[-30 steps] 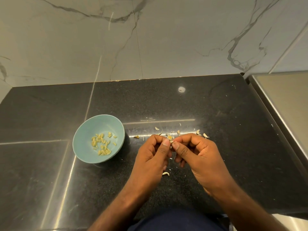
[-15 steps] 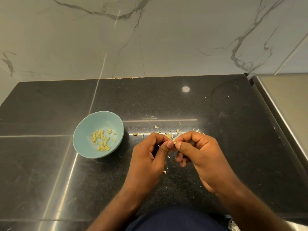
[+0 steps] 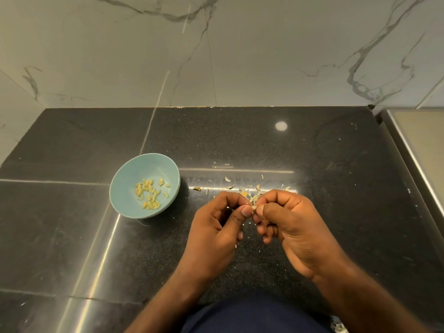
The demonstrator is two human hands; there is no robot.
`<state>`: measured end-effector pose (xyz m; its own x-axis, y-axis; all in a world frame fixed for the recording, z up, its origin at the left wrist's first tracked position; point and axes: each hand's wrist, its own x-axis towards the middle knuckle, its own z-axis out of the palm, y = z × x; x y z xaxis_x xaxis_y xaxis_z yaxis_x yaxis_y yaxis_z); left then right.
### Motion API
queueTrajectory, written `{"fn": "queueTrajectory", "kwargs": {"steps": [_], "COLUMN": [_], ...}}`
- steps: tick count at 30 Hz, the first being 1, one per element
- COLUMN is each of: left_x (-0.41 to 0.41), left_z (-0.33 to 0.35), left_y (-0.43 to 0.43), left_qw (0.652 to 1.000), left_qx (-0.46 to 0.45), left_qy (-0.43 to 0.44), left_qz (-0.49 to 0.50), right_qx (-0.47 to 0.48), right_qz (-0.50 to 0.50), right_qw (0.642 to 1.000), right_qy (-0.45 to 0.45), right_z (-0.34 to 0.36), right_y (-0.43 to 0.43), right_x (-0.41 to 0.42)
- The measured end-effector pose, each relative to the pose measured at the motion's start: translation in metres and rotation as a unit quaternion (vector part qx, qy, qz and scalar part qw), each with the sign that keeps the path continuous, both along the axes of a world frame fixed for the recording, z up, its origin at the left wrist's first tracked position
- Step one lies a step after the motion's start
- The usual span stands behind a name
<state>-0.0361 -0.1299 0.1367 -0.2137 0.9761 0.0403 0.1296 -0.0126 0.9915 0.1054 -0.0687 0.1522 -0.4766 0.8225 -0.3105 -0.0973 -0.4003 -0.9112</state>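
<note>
Seed [image 3: 254, 207], tiny and pale, pinched between the thumb and forefinger tips of both hands, just above a black stone worktop [image 3: 336, 188]. I see my left hand [image 3: 216, 227] and right hand [image 3: 290, 227] meeting fingertip to fingertip at the centre of the view. Each grip is closed tight on one end of the seed, with the other fingers curled under. The seed seems to lie crosswise, from one thumb tip to the other, though it is too small for me to be sure. I judge the work in hand to be cracking off its shell.

A pale blue bowl [image 3: 134, 171] stands on the worktop to the left of the hands and a little farther from me, holding a small heap of yellowish kernels [image 3: 149, 193]. The left hand is the nearer one to it, and bare worktop lies between them. I judge that a short carry leftward and away would bring a freed kernel over the rim. Torn husks [image 3: 249, 191] litter the worktop just beyond the fingertips.

Room: the marble wall [image 3: 240, 56] rises well behind the bowl and husks. To the right, a metal-edged ledge [image 3: 420, 145] bounds the worktop, well apart from the right hand. The near edge runs under my forearms, close to my dark blue clothing [image 3: 252, 316].
</note>
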Motion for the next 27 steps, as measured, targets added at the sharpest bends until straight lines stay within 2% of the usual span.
{"fn": "queueTrajectory", "kwargs": {"steps": [6, 8, 16, 22, 27], "left_x": [0.008, 0.011, 0.028, 0.030, 0.022], "left_z": [0.001, 0.002, 0.006, 0.008, 0.010], "left_y": [0.000, 0.000, -0.001, -0.001, 0.003], "left_qw": [0.997, 0.996, 0.996, 0.989, 0.987], "left_qx": [-0.033, -0.043, -0.043, -0.041, -0.053], "left_qy": [-0.073, -0.074, 0.016, 0.096, 0.118], "left_qz": [0.009, 0.021, 0.075, 0.107, 0.097], "right_qx": [-0.035, -0.029, 0.079, 0.202, 0.250], "right_qz": [0.015, 0.019, 0.044, 0.077, 0.072], "right_qw": [0.999, 0.999, 0.996, 0.973, 0.960], "right_qy": [0.029, 0.032, 0.012, -0.079, -0.103], "right_z": [-0.003, -0.004, -0.013, -0.018, -0.017], "right_y": [0.003, 0.004, 0.012, 0.014, 0.010], "right_x": [0.009, 0.012, 0.026, 0.030, 0.023]}}
